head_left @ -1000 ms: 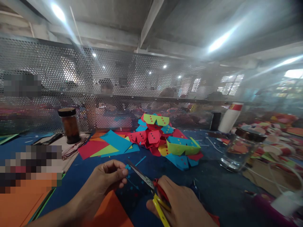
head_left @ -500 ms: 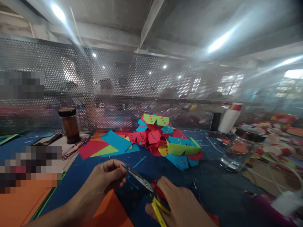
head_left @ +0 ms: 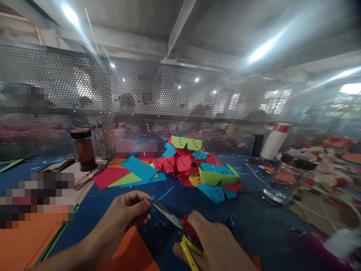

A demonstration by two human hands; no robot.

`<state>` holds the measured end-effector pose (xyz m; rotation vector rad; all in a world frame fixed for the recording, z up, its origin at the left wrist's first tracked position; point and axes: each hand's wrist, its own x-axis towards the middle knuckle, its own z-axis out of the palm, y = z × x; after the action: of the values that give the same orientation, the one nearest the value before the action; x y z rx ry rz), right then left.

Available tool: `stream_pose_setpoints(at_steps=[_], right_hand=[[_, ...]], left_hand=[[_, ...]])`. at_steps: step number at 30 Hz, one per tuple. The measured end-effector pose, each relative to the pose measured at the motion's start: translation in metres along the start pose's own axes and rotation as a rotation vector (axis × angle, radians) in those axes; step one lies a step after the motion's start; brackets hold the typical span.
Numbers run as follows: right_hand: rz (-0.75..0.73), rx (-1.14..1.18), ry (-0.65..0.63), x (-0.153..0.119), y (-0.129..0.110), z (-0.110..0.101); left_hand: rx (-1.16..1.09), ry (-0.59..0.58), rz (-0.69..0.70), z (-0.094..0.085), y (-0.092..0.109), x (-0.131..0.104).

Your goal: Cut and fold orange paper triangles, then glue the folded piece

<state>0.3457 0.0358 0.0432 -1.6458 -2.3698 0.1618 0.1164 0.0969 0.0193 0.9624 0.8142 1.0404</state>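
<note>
My right hand (head_left: 210,241) is closed around the handles of a pair of scissors (head_left: 169,216) with red and yellow grips. The blades look nearly together and point up and left, towards the fingertips of my left hand (head_left: 132,210). Those fingers are pinched; a thin bit shows at their tips, too small to name. A tiny blue paper scrap (head_left: 152,198) sits at the tips of the blades. Beyond the hands is a heap of folded, dotted paper pieces (head_left: 184,164) in red, blue, green and yellow. An orange paper sheet (head_left: 135,250) lies below my left forearm.
Flat coloured sheets (head_left: 138,169) lie left of the heap, by a dark-lidded jar (head_left: 84,150) of brown contents. To the right stand a clear glass jar (head_left: 286,180) and tilted white cups (head_left: 275,141). A blue strip (head_left: 166,192) lies on the dark blue table. Perforated metal panels (head_left: 152,90) close the back.
Both hands and the scissors keep almost the same place. The small blue scrap at the blade tips shows more clearly now.
</note>
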Motion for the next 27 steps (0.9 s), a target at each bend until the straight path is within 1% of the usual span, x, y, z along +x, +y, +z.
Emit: stream_pose_setpoints(at_steps=[4,8,13,20,27], right_hand=[[0.029,0.001,-0.008,-0.001,-0.0003,0.0003],[0.057,0.008,-0.016,-0.0018,-0.0005,0.0011],[0.008,0.01,0.001,-0.0006,0.0008,0.0006],[0.01,-0.008,-0.001,-0.0005,0.0038,0.0036],[-0.028,-0.048,0.064,-0.0026,0.0083,0.0092]], left_hand=[[0.033,-0.031,-0.012,0.0015,0.001,0.0012],[0.035,-0.035,-0.016,-0.0003,-0.0005,0.0027],[0.052,-0.041,-0.014,-0.0018,-0.0014,0.0038],[0.074,-0.038,-0.022,-0.0006,0.0008,0.0021],[0.079,-0.055,-0.014,-0.003,-0.001,0.0031]])
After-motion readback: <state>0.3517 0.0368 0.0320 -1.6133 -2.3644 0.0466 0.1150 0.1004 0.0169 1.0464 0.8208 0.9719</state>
